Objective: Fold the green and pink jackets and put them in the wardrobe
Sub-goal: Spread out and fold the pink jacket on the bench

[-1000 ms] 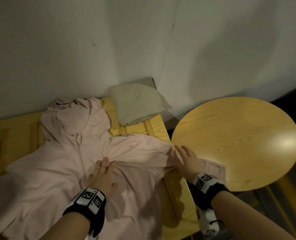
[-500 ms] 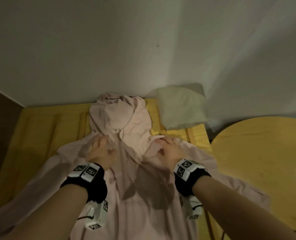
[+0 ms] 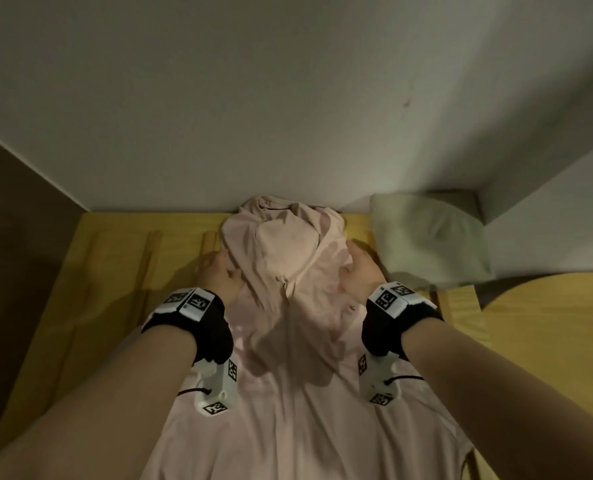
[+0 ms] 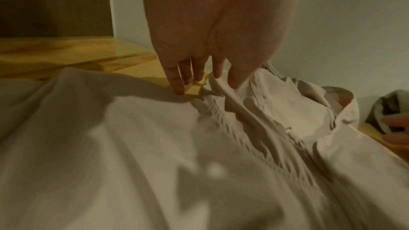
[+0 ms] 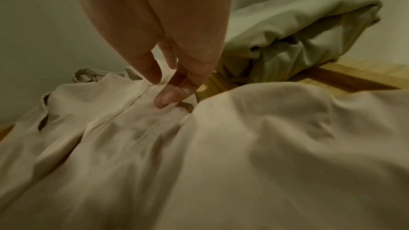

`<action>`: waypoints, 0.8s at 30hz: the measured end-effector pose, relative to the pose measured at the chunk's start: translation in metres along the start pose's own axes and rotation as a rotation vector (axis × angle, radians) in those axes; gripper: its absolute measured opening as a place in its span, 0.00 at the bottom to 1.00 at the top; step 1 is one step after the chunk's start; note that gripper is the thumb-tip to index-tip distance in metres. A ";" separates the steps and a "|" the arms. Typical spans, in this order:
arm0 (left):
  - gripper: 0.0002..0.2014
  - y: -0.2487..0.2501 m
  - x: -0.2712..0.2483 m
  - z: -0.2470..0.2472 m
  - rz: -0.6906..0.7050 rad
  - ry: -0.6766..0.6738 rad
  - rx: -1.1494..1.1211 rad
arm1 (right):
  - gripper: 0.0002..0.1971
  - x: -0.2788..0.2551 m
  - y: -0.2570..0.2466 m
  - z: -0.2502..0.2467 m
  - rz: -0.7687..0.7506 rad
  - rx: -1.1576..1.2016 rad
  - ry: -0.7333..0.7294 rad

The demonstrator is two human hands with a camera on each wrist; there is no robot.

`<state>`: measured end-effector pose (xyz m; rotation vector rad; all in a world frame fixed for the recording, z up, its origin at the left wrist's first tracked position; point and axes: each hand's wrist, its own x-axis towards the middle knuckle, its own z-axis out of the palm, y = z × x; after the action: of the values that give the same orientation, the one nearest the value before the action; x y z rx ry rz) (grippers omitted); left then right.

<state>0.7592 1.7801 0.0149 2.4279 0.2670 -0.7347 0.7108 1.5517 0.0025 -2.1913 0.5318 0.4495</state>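
The pink jacket (image 3: 298, 358) lies spread front-up on the wooden tabletop (image 3: 108, 306), its hood (image 3: 281, 237) pointing toward the wall and its body running back toward the person, with the zip line down the middle. It is not yet folded: the body is flat and wide, with loose creases across the chest, and no sleeve can be seen brought in over the front. The left hand (image 3: 218, 275) rests at the shoulder just left of the hood, fingers straight and lightly spread, their tips touching the edge of the fabric and the wood beside it, as the left wrist view shows. The right hand (image 3: 360, 271) sits at the opposite shoulder; in the right wrist view its fingers (image 5: 170, 97) hang loosely bent with the tips on the cloth by the collar, and whether they pinch a fold I cannot tell. Both hands seem to be squaring or smoothing the shoulders before the first fold. The green jacket (image 3: 430, 244) sits at the far right corner against the wall as a compact bundle, apparently already folded, apart from the pink one. Neither garment is in the wardrobe, which is not identifiable in these views, so roughly half the folding and all the putting away remain.
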 end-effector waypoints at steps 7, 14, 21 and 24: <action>0.27 0.006 0.039 -0.005 0.119 -0.050 -0.051 | 0.28 0.030 -0.019 0.000 0.011 0.035 0.073; 0.19 0.014 0.053 0.001 0.277 0.107 0.055 | 0.21 0.048 -0.032 0.008 -0.059 -0.101 0.136; 0.11 0.026 0.063 0.011 0.342 0.201 -0.018 | 0.07 0.059 -0.039 0.012 -0.068 0.059 0.361; 0.17 0.031 0.062 0.014 0.318 0.227 -0.096 | 0.12 0.055 -0.047 0.020 -0.170 0.187 0.427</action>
<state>0.8153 1.7483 -0.0149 2.3838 0.0008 -0.3004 0.7787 1.5820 -0.0063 -2.1307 0.5806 -0.1609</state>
